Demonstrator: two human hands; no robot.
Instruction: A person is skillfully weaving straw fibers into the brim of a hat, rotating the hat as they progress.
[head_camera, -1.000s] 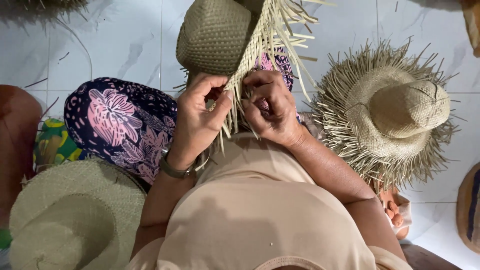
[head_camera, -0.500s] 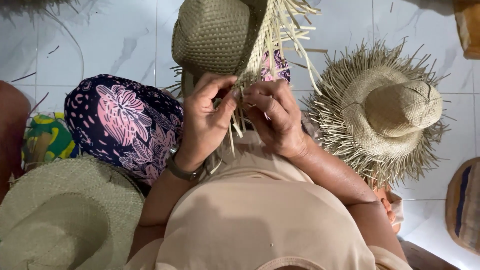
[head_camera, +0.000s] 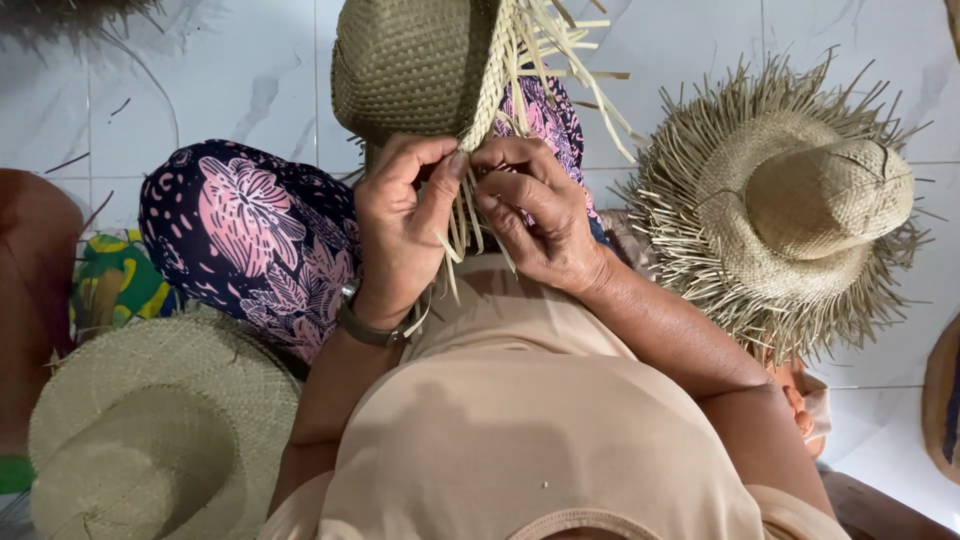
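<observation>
Over the last second the unfinished woven hat (head_camera: 420, 65) had slid a little to the right in the view and the hands had drawn closer together on its brim edge, so the plaiting looked to be moving along the rim strand by strand. The left hand (head_camera: 400, 230) pinched a flat strand between thumb and forefinger; the right hand (head_camera: 535, 215) met it fingertip to fingertip, pressed on the same bunch of loose strands (head_camera: 465, 235), though which strand it gripped was hard to tell. The hat hung crown-up above the lap, tightly woven, pale olive, its rim ending in stiff, splayed straw ends. A metal watch (head_camera: 375, 325) circled the left wrist. On the white tiled floor (head_camera: 200, 90) lay a shaggy fringed hat (head_camera: 800, 220) to the right and a smooth finished hat (head_camera: 160, 430) at lower left, beside dark floral cloth (head_camera: 250, 235).
</observation>
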